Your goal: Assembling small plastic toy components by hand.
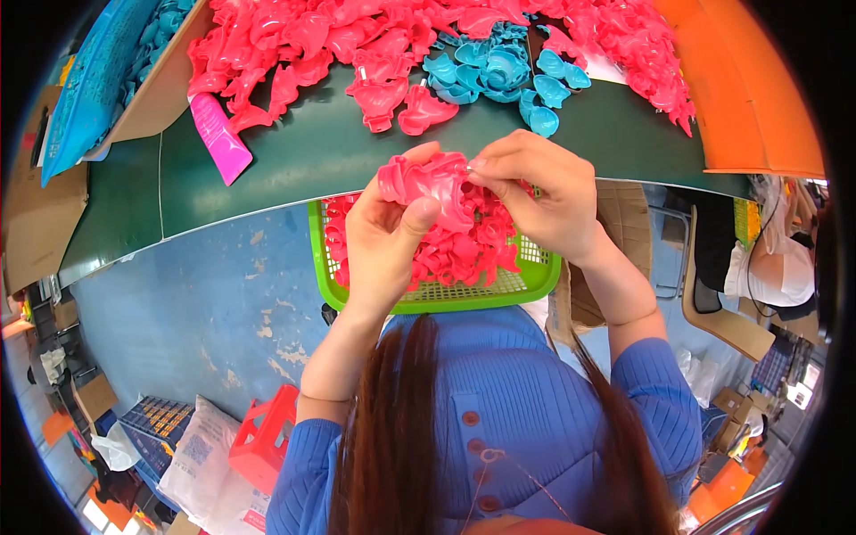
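Note:
Over the front edge of the dark green table, my left hand (381,239) is closed around a glossy pink moulded plastic part (432,185) with curved, hollow shapes. My right hand (546,194) pinches a small silvery pin (470,168) at the right side of that part; its far end is hidden. Below both hands stands a green plastic basket (428,303), filled with similar pink pieces (459,257). On the table beyond lie loose pink parts (378,100), a few with a short pale pin sticking out, and a cluster of teal cup-shaped pieces (493,67).
A large heap of pink parts (303,40) covers the back of the green table (303,160). A magenta tube (219,138) lies at its left. Blue bags (85,107) lean at the far left, an orange bin (749,98) at the right. A red stool (267,437) stands on the floor.

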A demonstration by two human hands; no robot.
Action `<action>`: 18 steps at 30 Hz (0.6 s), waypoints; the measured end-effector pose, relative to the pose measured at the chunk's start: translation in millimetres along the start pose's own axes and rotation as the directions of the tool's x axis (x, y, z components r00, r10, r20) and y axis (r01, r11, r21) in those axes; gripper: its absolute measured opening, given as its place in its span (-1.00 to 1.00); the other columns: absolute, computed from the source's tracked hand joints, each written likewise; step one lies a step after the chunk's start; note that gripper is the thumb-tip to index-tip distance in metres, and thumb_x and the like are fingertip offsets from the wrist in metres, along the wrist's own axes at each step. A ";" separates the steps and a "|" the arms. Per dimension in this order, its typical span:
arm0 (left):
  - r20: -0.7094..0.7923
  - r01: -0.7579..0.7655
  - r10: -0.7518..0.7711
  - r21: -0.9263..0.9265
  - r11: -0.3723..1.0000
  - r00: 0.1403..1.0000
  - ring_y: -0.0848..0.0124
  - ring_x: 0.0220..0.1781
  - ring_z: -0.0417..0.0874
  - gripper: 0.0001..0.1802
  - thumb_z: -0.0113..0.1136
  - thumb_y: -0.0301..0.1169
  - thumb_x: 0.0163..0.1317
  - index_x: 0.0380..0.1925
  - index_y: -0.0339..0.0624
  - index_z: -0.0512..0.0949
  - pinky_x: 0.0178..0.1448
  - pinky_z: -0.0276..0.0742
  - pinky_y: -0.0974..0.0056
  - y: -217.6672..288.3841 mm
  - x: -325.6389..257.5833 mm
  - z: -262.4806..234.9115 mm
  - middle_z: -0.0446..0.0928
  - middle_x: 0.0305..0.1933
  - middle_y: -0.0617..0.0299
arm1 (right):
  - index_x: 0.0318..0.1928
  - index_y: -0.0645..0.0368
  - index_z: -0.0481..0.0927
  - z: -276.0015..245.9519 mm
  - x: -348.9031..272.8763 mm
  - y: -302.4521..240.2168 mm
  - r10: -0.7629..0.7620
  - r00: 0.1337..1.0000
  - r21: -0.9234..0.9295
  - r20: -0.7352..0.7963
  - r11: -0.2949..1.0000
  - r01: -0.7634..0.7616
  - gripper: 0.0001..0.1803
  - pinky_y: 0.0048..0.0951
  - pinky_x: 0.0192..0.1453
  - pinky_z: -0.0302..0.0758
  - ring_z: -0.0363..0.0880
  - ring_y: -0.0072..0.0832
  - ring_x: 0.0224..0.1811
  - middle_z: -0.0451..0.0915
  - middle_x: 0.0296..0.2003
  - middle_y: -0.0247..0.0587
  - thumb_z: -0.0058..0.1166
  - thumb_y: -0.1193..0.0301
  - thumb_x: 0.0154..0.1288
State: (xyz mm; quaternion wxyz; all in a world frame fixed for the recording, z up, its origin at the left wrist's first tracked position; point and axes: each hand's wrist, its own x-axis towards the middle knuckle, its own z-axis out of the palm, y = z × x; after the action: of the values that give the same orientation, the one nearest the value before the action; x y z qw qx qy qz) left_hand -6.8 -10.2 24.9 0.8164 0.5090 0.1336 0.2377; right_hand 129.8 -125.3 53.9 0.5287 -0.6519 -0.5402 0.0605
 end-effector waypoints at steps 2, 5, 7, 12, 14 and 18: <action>0.030 0.114 -0.111 -0.161 0.980 0.993 0.47 0.01 0.50 -0.43 0.18 -0.19 0.19 0.09 -0.35 0.35 0.11 0.41 0.34 1.5 -0.8 -1.9 0.48 0.03 0.12 | -0.43 0.36 0.56 0.7 -1.5 3.1 -0.022 1.000 0.029 0.004 0.999 0.022 -0.88 -0.47 -0.30 0.50 0.58 -0.40 -0.36 0.59 -0.42 -0.11 0.17 0.74 -0.05; 0.065 0.196 -0.185 -0.285 0.938 0.981 0.43 0.01 0.52 -0.42 0.14 -0.18 0.22 0.11 -0.37 0.31 0.09 0.45 0.31 0.5 -1.2 -2.6 0.47 0.03 0.11 | -0.42 0.36 0.57 4.1 -6.1 16.7 0.192 0.981 0.304 0.020 0.934 -0.189 -0.86 -0.48 -0.32 0.50 0.57 -0.40 -0.38 0.59 -0.44 -0.10 0.17 0.74 -0.05; 0.093 0.238 -0.219 -0.345 0.908 0.971 0.41 0.00 0.54 -0.41 0.11 -0.17 0.23 0.12 -0.38 0.29 0.08 0.48 0.30 -2.1 2.5 -3.6 0.47 0.02 0.10 | -0.40 0.37 0.57 5.6 -10.2 15.6 0.051 0.999 0.157 -0.015 0.986 -0.048 -0.87 -0.49 -0.28 0.49 0.56 -0.43 -0.34 0.58 -0.42 -0.10 0.15 0.75 -0.02; 0.142 0.289 -0.258 -0.282 0.915 0.956 0.39 0.07 0.50 -0.34 0.05 -0.12 0.25 0.16 -0.43 0.21 0.13 0.46 0.28 -12.6 5.6 -13.5 0.43 0.09 0.10 | -0.39 0.36 0.58 4.0 -12.0 22.6 0.318 0.945 0.388 0.072 0.864 -0.320 -0.90 -0.51 -0.22 0.49 0.57 -0.43 -0.31 0.59 -0.38 -0.12 0.14 0.73 0.02; 0.128 0.281 -0.255 -0.277 0.919 0.959 0.39 0.05 0.51 -0.33 0.08 -0.13 0.24 0.17 -0.43 0.20 0.12 0.46 0.29 -12.5 5.7 -12.9 0.43 0.09 0.09 | -0.38 0.35 0.58 5.6 -14.3 23.7 0.318 0.945 0.348 0.075 0.880 -0.324 -0.90 -0.51 -0.19 0.48 0.57 -0.43 -0.28 0.59 -0.34 -0.12 0.15 0.72 0.03; 0.051 0.264 -0.260 -0.256 0.930 0.964 0.39 -0.01 0.55 -0.27 0.17 -0.13 0.17 0.17 -0.44 0.19 0.09 0.48 0.30 -17.9 4.7 -17.2 0.43 0.07 0.08 | -0.30 0.28 0.62 -17.9 7.6 32.7 0.095 0.986 0.130 0.135 0.985 -0.113 -0.87 -0.49 -0.11 0.48 0.57 -0.46 -0.19 0.61 -0.26 -0.18 0.16 0.60 0.08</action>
State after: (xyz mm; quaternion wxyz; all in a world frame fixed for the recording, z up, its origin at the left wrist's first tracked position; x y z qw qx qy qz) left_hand -6.2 -1.1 1.3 0.9017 0.3768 0.1613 0.1380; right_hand 165.4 -126.0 40.8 0.5327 -0.6361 -0.5328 0.1667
